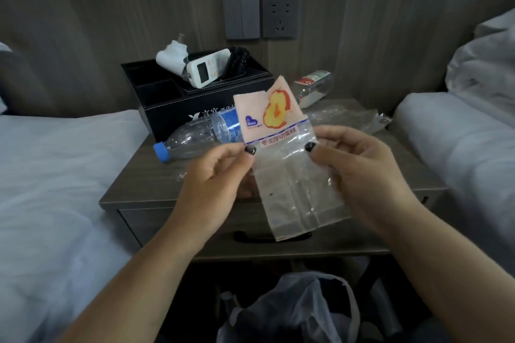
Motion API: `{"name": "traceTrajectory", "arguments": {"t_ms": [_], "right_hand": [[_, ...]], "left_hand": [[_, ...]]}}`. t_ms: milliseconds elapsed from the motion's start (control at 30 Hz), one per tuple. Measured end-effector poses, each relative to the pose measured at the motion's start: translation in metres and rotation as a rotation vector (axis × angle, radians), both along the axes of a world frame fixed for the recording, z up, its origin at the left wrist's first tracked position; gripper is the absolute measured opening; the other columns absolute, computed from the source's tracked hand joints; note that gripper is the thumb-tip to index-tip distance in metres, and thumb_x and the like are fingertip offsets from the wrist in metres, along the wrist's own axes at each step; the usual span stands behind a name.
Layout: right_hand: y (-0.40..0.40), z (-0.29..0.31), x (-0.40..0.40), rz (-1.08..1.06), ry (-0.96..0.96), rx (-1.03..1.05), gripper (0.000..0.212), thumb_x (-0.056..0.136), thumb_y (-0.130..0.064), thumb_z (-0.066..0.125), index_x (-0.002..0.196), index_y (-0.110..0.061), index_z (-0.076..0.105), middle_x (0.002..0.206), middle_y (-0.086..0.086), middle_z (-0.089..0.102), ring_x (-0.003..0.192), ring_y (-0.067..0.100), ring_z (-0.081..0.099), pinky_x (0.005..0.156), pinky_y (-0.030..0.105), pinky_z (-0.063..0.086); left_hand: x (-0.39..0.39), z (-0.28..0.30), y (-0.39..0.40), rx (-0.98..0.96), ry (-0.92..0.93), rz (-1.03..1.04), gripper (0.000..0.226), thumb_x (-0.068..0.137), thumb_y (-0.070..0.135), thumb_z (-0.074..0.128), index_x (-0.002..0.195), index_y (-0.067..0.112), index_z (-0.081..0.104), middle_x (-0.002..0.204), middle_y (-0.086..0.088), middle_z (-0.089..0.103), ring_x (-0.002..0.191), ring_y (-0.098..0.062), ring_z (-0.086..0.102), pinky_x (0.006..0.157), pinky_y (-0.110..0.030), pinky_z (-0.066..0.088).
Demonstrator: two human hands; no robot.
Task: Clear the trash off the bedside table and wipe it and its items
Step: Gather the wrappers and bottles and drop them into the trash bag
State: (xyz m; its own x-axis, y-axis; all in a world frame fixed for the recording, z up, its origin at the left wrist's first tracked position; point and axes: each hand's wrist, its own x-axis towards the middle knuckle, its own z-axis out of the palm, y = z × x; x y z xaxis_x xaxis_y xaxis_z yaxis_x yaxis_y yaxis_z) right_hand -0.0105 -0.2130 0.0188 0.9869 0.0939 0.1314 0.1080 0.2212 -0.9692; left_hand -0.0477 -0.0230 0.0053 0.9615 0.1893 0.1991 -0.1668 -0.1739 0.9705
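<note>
An empty snack wrapper (pixel 289 172), clear below with a pink printed top, hangs in front of the bedside table (pixel 139 189). My left hand (pixel 214 184) pinches its left edge and my right hand (pixel 359 175) pinches its right edge, thumbs on the printed band. Behind it an empty water bottle (pixel 192 139) with a blue cap lies on its side on the table. A second clear bottle (pixel 312 88) with a red and green label lies at the back right. Crumpled clear plastic (pixel 351 118) sits on the right of the tabletop.
A black organizer box (pixel 172 103) at the back holds a white remote (pixel 207 68), a white plug adapter (pixel 171 58) and a black remote (pixel 237 61). White beds flank the table on both sides. A plastic-lined bin (pixel 292 312) stands on the floor below. Wall switches and a socket (pixel 280 17) are above.
</note>
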Motion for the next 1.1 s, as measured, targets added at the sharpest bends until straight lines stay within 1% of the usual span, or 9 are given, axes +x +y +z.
{"name": "traceTrajectory", "arguments": {"t_ms": [167,300,400,533,633,800,933,1000,1100], "right_hand": [[-0.008,-0.016,-0.008,0.118,0.045,-0.035,0.005,0.080,-0.015,0.073,0.082,-0.018,0.076,0.076,0.009,0.073,0.061,0.013,0.067,0.051,0.023,0.052],[-0.022,-0.023,-0.009,0.303,0.105,-0.066,0.021,0.073,-0.026,0.074,0.090,-0.015,0.076,0.084,0.012,0.074,0.066,0.018,0.069,0.056,0.030,0.056],[-0.026,-0.024,-0.007,0.400,0.104,-0.103,0.020,0.076,-0.025,0.072,0.094,-0.016,0.076,0.084,0.012,0.073,0.063,0.018,0.067,0.056,0.030,0.057],[-0.028,-0.023,-0.004,0.308,0.050,-0.068,0.018,0.077,-0.015,0.066,0.090,-0.019,0.078,0.078,0.011,0.073,0.058,0.017,0.064,0.054,0.029,0.055],[-0.030,-0.024,0.001,0.273,0.030,-0.073,0.027,0.088,-0.005,0.058,0.098,-0.020,0.077,0.092,0.021,0.072,0.070,0.026,0.062,0.061,0.034,0.055],[-0.032,-0.016,0.002,0.331,-0.041,-0.104,0.022,0.081,-0.007,0.060,0.086,-0.016,0.079,0.095,0.010,0.075,0.083,0.023,0.070,0.076,0.032,0.059],[-0.031,-0.011,-0.001,0.268,-0.182,-0.241,0.038,0.087,0.009,0.052,0.073,-0.015,0.079,0.083,0.005,0.076,0.077,0.012,0.071,0.066,0.016,0.053],[-0.030,-0.012,-0.004,0.222,-0.273,-0.341,0.044,0.086,0.013,0.048,0.072,-0.015,0.078,0.082,-0.001,0.076,0.080,0.010,0.070,0.070,0.014,0.051],[-0.028,-0.014,-0.008,0.157,-0.391,-0.480,0.039,0.080,0.002,0.047,0.077,-0.022,0.078,0.083,-0.003,0.074,0.081,0.019,0.064,0.071,0.025,0.048]], "left_hand": [[-0.004,0.000,-0.002,-0.036,0.047,-0.093,0.013,0.083,0.021,0.073,0.091,0.030,0.077,0.091,0.006,0.077,0.086,-0.008,0.073,0.069,-0.018,0.055],[-0.006,0.001,-0.002,-0.121,0.180,-0.204,0.042,0.056,0.040,0.078,0.095,0.024,0.077,0.095,-0.002,0.077,0.091,-0.016,0.073,0.078,-0.029,0.056],[-0.006,0.000,-0.005,-0.185,0.194,-0.214,0.040,0.061,0.034,0.075,0.099,0.020,0.076,0.097,-0.004,0.077,0.090,-0.015,0.073,0.072,-0.022,0.056],[-0.006,0.001,-0.004,-0.248,0.234,-0.276,0.042,0.066,0.029,0.073,0.108,0.022,0.073,0.101,-0.006,0.076,0.086,-0.014,0.072,0.065,-0.022,0.055],[-0.006,0.002,-0.002,-0.292,0.270,-0.352,0.046,0.072,0.016,0.068,0.118,0.024,0.068,0.105,-0.011,0.074,0.083,-0.018,0.073,0.061,-0.026,0.057],[-0.004,0.005,-0.004,-0.366,0.264,-0.348,0.028,0.074,0.008,0.066,0.096,0.020,0.079,0.093,-0.009,0.076,0.069,-0.013,0.072,0.053,-0.021,0.055],[-0.002,0.004,-0.006,-0.265,0.256,-0.268,0.035,0.090,-0.003,0.051,0.085,0.016,0.080,0.092,-0.008,0.077,0.069,-0.015,0.071,0.055,-0.024,0.056],[-0.002,0.004,-0.007,-0.292,0.249,-0.243,0.036,0.090,0.001,0.047,0.082,0.013,0.080,0.089,-0.012,0.076,0.067,-0.017,0.071,0.053,-0.025,0.056],[-0.004,0.005,-0.010,-0.262,0.208,-0.196,0.012,0.076,0.025,0.071,0.080,0.017,0.079,0.088,-0.011,0.076,0.072,-0.018,0.072,0.054,-0.026,0.055]]}}
